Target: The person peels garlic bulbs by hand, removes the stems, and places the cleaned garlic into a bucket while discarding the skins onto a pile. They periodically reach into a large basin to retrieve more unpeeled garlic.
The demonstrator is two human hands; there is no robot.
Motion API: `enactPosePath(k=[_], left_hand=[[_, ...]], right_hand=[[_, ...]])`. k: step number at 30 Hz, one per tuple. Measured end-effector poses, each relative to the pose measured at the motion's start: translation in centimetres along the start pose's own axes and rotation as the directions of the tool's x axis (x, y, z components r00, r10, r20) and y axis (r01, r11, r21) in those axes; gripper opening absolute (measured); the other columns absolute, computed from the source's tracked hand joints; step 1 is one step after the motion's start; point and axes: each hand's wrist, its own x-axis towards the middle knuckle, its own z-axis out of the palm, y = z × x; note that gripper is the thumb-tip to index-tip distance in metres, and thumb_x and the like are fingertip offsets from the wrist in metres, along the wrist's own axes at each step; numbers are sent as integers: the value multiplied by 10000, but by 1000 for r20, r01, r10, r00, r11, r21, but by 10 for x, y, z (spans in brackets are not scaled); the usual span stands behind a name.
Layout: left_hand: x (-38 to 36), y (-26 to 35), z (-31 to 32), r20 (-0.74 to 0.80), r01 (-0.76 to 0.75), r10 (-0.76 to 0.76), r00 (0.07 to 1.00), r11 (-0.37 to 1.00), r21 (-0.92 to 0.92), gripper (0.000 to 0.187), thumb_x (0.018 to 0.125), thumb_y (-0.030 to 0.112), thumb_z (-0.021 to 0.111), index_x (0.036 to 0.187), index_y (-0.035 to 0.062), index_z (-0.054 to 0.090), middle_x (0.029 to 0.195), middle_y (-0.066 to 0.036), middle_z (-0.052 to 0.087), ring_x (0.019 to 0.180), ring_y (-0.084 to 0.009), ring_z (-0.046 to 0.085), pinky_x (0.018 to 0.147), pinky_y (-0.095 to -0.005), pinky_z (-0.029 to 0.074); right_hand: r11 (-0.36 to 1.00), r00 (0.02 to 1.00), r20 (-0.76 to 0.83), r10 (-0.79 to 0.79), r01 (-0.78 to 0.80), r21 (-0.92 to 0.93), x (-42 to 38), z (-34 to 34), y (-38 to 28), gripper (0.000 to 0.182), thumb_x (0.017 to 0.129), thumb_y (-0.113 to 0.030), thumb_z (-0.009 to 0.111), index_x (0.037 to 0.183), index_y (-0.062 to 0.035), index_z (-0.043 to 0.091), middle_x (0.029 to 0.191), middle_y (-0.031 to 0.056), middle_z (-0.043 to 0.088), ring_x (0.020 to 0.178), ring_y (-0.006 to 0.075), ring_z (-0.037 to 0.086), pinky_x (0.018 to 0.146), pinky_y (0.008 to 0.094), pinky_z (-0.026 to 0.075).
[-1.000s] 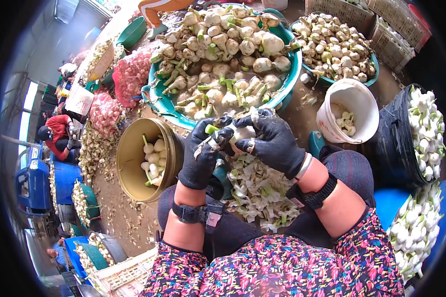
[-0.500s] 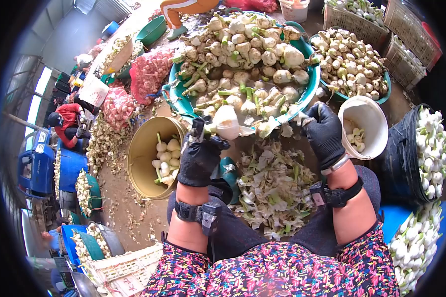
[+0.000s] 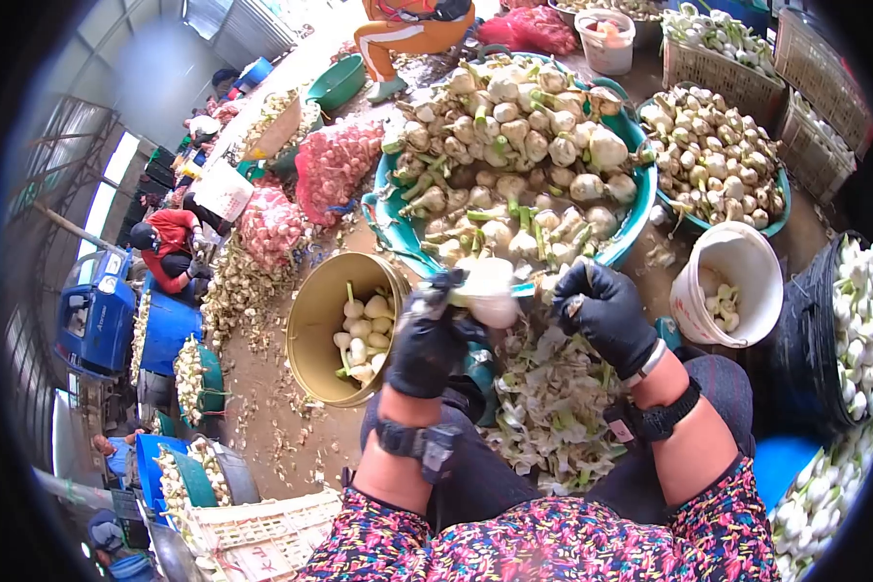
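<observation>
While we watched from the head cam, our black-gloved left hand (image 3: 425,341) gripped a peeled white bulb (image 3: 488,291), fingers clenched round it, just above the pile of pale green peelings (image 3: 553,398) btwn the knees. Our black-gloved right hand (image 3: 603,315) sat just beside it, fingers curled; whether it touched the bulb, we couldn't tell. Left of the hands lay a tipped yellow metal bucket (image 3: 315,325) w/ peeled bulbs; ahead, a big teal plastic tub (image 3: 640,209) heaped w/ unpeeled ones; right, a white plastic bucket (image 3: 747,262).
</observation>
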Motion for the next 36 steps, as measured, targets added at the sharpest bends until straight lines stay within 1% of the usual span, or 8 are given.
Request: enactPosePath(k=[2,4,6,11,22,29,33,36], left_hand=[[17,6,-44,45,-480,615,788,567,669,286,821,53,558,1104,16,552,1046,-146,582,890,-256,585,757,-328,480],[24,33,-86,-232,191,-207,950,977,-92,199,891,126,503,1035,11,579,884,-43,607,804,-109,569,687,-258,463],[41,-25,-152,-36,-178,246,969,787,591,133,794,144,627,790,11,623,717,-89,591,686,-196,570,614,-298,436],[62,15,-77,309,-461,369,876,827,320,325,817,329,601,809,4,621,757,-116,602,694,-257,580,623,-347,436],[137,-35,151,798,-397,-144,585,808,436,282,683,134,598,935,10,612,911,-217,622,832,-355,607,745,-397,479],[142,-68,128,685,-327,-198,701,765,555,260,717,176,649,942,47,646,810,-148,659,729,-226,632,664,-339,489],[100,-19,79,591,245,-19,807,920,-305,294,864,267,581,1005,14,630,863,-13,634,749,-90,559,662,-245,456],[55,0,61,536,6,184,824,943,-333,169,895,76,468,972,-3,596,804,-72,590,699,-189,572,609,-278,465]], right_hand=[[958,988,3,152,-147,-245,-4,-9,1,138,675,39,535,768,-31,607,668,24,587,626,93,555,570,247,455],[758,961,56,271,-177,-628,-10,-15,-8,112,669,-37,564,753,-46,637,670,81,622,613,161,581,595,291,468],[603,987,55,150,-48,-796,-13,-27,1,130,689,-174,625,736,-54,643,668,169,604,599,276,578,614,376,466],[734,986,-168,19,-128,-667,-7,-36,-14,184,706,-203,663,760,-33,618,623,129,582,583,218,581,599,335,457],[919,870,-430,-241,62,-390,-6,-56,-21,267,728,-17,544,988,-4,602,809,92,623,739,114,574,704,273,469],[970,943,-321,-92,12,-242,-8,-48,-27,184,795,-9,573,979,12,577,851,34,593,781,95,546,730,255,462],[947,964,-235,-121,41,-318,-9,-22,-25,472,749,-91,677,1176,7,502,950,71,593,857,127,563,789,281,472],[860,922,-81,-379,318,-400,-2,-8,7,668,674,-94,755,1258,11,450,1051,113,589,1001,182,552,872,291,443]])
